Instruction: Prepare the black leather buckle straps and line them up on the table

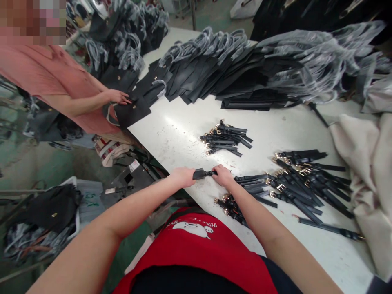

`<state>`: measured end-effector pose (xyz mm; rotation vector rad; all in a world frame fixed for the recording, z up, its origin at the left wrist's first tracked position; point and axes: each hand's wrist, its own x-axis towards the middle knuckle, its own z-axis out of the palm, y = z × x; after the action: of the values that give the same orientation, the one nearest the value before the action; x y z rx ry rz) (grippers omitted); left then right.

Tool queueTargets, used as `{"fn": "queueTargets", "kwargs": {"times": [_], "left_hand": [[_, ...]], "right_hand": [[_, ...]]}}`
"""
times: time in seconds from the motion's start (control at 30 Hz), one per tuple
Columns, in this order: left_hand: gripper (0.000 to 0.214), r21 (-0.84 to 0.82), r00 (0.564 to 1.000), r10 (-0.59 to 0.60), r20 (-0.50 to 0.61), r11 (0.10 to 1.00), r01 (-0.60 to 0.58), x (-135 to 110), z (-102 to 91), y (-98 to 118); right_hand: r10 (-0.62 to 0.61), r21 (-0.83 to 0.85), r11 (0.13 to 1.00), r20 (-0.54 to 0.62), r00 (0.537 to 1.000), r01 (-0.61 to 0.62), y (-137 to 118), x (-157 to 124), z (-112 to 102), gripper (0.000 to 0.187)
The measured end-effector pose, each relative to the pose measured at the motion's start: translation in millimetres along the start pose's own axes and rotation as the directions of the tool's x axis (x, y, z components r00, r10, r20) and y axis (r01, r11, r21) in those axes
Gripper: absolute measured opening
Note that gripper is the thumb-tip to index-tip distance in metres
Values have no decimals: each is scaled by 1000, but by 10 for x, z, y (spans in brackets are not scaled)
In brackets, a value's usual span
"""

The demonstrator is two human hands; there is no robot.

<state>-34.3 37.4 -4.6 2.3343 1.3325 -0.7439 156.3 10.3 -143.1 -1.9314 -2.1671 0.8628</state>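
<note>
Between my two hands, over the near edge of the white table [180, 134], is a short black buckle strap [200, 174]. My left hand [183, 176] is closed on its flat end. At the other end, my right hand [221, 175] pinches the strap by its dark, narrower part; the buckle there is hidden or too small to make out. A pile of black straps with gold buckles [228, 138] lies just beyond my hands. More buckle straps [297, 183] are spread to the right, and another bunch [231, 210] sits beneath my right forearm.
Black panels with plastic-wrapped handles [202, 73] are heaped along the table's far side. Beige cloth [361, 163] hangs over the right edge. A co-worker in a pink shirt [61, 81] handles black pieces at the left. A grey bin [88, 200] stands at lower left.
</note>
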Motion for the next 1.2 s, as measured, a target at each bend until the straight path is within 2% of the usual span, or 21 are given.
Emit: {"fn": "queueTargets", "kwargs": {"times": [0.13,0.3,0.5,0.6,0.8,1.0,1.2], "left_hand": [[37,0,999,51,-11,999,-51,-9,27,99],[40,-3,1000,10,15,1000,-10,-52,33,65],[34,12,1000,18,4,1000,-18,-26,28,160],[36,13,1000,-13,29,1000,12,-38,26,139],[35,4,1000,-4,7,1000,4,9,19,162],[40,-10,998,-66,19,998,66,-37,31,16],[43,-55,997,-79,0,995,79,57,74,72]], "right_hand": [[-31,16,999,5,1000,31,21,3,13,22],[-50,37,998,6,999,50,66,8,28,23],[-80,48,996,49,996,78,123,46,24,28],[-85,58,995,31,996,83,134,58,36,27],[-91,50,995,12,996,90,132,53,62,27],[-86,62,995,20,996,85,124,42,38,27],[-97,60,994,36,995,94,132,46,38,28]]}}
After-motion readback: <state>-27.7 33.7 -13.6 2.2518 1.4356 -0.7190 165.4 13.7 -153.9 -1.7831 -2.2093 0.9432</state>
